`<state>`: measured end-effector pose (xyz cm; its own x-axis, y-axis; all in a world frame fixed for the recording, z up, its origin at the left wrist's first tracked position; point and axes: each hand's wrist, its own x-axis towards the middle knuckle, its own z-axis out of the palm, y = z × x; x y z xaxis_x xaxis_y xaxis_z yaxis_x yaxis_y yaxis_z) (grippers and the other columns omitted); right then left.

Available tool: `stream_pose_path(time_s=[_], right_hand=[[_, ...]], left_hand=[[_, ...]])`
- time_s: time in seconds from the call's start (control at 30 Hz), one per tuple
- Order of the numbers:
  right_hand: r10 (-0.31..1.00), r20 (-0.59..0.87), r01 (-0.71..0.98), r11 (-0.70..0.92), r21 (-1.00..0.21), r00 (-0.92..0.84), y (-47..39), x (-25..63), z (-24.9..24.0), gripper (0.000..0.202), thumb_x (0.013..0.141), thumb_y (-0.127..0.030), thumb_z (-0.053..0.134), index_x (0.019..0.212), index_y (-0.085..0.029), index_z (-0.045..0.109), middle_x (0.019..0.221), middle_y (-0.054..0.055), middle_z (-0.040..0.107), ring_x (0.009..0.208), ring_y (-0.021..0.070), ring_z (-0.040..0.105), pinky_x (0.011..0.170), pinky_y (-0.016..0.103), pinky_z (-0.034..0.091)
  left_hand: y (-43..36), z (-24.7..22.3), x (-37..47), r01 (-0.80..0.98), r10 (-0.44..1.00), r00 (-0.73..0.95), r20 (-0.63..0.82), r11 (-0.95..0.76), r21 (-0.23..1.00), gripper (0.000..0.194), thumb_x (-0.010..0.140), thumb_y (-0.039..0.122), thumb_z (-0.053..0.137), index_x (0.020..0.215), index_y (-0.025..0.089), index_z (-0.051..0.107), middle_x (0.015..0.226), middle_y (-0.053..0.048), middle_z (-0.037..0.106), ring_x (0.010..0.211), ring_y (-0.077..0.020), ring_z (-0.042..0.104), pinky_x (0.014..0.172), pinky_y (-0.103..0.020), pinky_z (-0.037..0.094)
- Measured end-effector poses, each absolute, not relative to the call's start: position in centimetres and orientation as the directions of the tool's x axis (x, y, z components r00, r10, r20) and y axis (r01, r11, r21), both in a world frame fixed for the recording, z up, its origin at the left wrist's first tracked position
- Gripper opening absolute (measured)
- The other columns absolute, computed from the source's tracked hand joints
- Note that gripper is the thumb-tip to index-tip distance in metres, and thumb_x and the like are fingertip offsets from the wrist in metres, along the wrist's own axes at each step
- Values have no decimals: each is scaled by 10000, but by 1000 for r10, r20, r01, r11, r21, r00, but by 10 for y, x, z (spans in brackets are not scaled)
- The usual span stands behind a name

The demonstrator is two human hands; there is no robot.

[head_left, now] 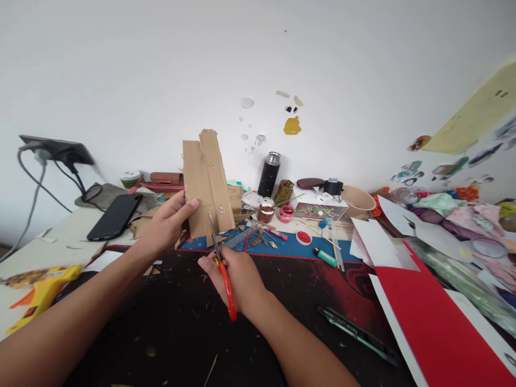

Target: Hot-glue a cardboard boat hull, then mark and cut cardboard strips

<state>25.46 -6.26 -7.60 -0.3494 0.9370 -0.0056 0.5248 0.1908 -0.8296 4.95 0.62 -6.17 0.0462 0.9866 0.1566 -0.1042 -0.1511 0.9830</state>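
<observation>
My left hand (171,223) grips a folded piece of brown cardboard (207,185) by its left edge, thumb on the near face, and holds it raised above the table. The cardboard has a lengthwise crease and small marks on its right strip. In my right hand (242,279) is a pair of scissors (229,295) with red-orange handles. Their blades point up at the lower edge of the cardboard and overlap it in view. Whether the blades are around the edge or only in front of it, I cannot tell.
A yellow glue gun (46,295) and black phone (115,216) lie left. Behind are a black flask (269,174), open paint jars (266,210), sticks and cardboard scraps. A utility knife (358,334) and red sheet (435,322) lie right. The wall stands close behind.
</observation>
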Motion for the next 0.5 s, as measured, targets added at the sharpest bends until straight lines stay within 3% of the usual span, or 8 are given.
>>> stream_pose_path(time_s=[0.3,0.5], right_hand=[[940,-15,514,173,-840,-340,-62,254,-78,294,1031,-503,802,955,-223,752,805,19,782,751,205,727,732,291,467],[947,1,498,170,-850,-322,-62,253,-85,304,1035,-505,786,931,-227,720,910,45,827,828,225,762,789,306,489]], left_hand=[[5,-59,52,-97,987,31,157,-154,983,474,918,573,840,1172,213,664,703,29,637,433,-130,541,328,-215,441],[3,-56,57,-69,984,37,172,-169,983,479,930,573,809,1187,202,648,726,28,663,410,-121,527,322,-218,405]])
